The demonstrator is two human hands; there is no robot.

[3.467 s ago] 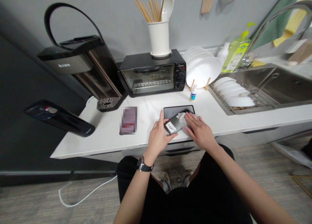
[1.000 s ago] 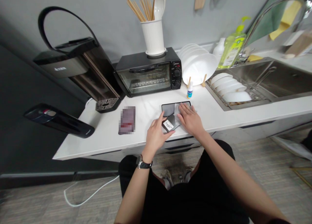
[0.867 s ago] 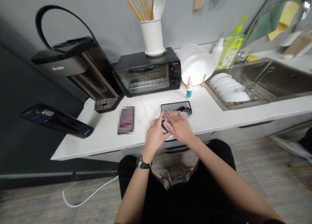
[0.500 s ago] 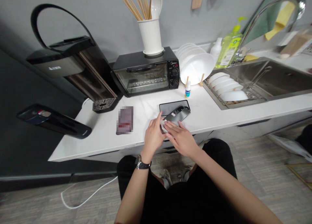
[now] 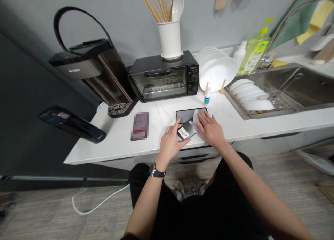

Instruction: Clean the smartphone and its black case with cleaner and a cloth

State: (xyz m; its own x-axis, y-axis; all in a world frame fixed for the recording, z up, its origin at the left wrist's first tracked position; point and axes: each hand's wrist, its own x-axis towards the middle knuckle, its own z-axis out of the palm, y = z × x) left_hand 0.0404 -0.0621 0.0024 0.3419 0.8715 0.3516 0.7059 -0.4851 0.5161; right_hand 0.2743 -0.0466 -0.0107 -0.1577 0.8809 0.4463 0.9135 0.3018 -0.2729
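A dark grey smartphone (image 5: 187, 129) lies back up on the counter, with a white label on its near end. My left hand (image 5: 169, 142) steadies that end, thumb and fingers at its edges. Fairly flat on the camera end, my right hand (image 5: 211, 128) presses a thin white wipe (image 5: 195, 119); its fingers hide the cameras. Beneath and behind the phone is a flat, black-rimmed, phone-sized item (image 5: 184, 115) with a grey face; I cannot tell if it is a case or another phone. A small white-and-blue bottle (image 5: 207, 98) stands just behind.
A blurred-out flat item (image 5: 140, 126) lies to the left, near a dark flask (image 5: 75, 125) and a black drink machine (image 5: 104, 72). Behind are a toaster oven (image 5: 163, 81) and plates in a rack (image 5: 217, 74). The sink (image 5: 309, 85) holds bowls at right.
My hands have moved apart. The right hand has carried the wipe from the phone's near end to its camera end, uncovering the label. The left hand stays at the near end.
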